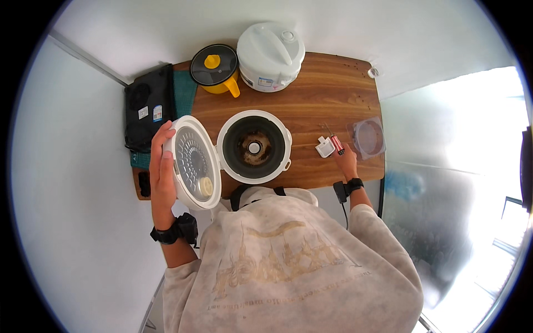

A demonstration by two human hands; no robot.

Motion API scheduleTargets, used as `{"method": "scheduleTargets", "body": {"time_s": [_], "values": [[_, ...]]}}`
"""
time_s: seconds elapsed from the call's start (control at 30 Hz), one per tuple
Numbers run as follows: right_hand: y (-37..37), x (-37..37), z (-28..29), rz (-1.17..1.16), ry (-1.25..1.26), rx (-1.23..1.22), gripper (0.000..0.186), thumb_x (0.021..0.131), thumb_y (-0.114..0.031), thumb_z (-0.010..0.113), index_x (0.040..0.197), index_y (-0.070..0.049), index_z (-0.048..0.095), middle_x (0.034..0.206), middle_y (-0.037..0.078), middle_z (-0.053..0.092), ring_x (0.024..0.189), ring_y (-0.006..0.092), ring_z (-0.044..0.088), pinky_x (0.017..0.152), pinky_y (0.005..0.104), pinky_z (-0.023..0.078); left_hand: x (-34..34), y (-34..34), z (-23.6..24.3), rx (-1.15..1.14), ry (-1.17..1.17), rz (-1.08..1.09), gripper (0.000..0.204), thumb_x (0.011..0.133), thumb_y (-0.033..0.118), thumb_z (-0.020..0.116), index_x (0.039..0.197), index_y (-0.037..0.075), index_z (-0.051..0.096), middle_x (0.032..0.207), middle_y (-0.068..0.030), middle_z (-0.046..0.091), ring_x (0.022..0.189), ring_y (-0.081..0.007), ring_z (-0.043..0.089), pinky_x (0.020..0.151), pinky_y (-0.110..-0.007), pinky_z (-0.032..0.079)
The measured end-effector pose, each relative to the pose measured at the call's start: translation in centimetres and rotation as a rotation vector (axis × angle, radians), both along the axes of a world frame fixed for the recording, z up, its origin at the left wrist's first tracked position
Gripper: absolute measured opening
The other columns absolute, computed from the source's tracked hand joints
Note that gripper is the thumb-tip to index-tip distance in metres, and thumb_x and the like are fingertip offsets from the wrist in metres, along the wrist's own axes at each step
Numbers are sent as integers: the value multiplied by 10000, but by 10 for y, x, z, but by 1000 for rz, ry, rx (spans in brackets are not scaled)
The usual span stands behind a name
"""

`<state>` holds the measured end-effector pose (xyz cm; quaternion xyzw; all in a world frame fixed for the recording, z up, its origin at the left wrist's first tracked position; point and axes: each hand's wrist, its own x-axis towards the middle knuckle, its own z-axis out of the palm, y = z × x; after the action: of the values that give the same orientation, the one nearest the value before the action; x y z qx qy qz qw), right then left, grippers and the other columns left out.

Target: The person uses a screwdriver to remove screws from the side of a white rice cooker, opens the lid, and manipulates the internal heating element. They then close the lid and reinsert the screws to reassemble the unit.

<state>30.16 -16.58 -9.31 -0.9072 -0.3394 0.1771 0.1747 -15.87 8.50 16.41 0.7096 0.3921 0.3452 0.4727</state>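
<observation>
In front of me stands an open white rice cooker [221, 145] with no inner pot; its dark, brown-stained inside has a round pale piece at the centre. Its lid [191, 161] is tipped up to the left, with a perforated metal inner plate facing the cooker. My left hand [162, 166] grips the lid's outer edge, fingers along the rim. On the right, my right hand [346, 161] is closed around the red and black handle of a screwdriver [335, 142], its thin shaft pointing away from me. A small white plastic part [324, 147] lies just left of that handle.
A clear plastic container [368, 137] sits at the table's right edge. At the back are another white rice cooker [269, 58] and a yellow pot [214, 69] with a dark lid. A black appliance [149, 105] lies at the left on a green mat [184, 91].
</observation>
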Motion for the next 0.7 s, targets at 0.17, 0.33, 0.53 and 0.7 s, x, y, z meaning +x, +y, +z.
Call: {"method": "scheduleTargets", "body": {"time_s": [0.17, 0.33, 0.53, 0.7], "values": [[3, -1, 1, 14, -44, 23, 356, 839, -269, 702, 1115, -54, 640, 978, 267, 721, 961, 493, 672, 842, 562, 531, 1, 0, -1, 18, 0, 3, 424, 1075, 315, 373, 1393, 84, 530, 1538, -151, 434, 1400, -273, 431, 1164, -368, 322], [5, 0, 2, -31, -7, 8, 354, 846, -284, 712, 1104, -55, 636, 965, 280, 717, 960, 491, 675, 840, 569, 532, 0, -1, -2, 8, -1, 6, 419, 1074, 321, 375, 1393, 100, 533, 1538, -148, 434, 1392, -267, 442, 1156, -365, 334], [16, -20, 3, 104, -13, -113, 438, 870, -408, 706, 1115, -50, 641, 1016, 265, 713, 978, 459, 681, 831, 551, 541, 0, 0, -1, 11, -9, 5, 422, 1074, 335, 386, 1395, 105, 534, 1540, -141, 435, 1389, -265, 446, 1149, -362, 346], [35, -49, -2, 309, -18, -135, 458, 886, -448, 668, 1120, -55, 655, 1083, 219, 683, 1020, 402, 676, 845, 517, 552, 1, 0, 1, 7, 19, 1, 414, 1073, 332, 409, 1392, 100, 533, 1544, -138, 433, 1385, -265, 448, 1150, -363, 347]]}}
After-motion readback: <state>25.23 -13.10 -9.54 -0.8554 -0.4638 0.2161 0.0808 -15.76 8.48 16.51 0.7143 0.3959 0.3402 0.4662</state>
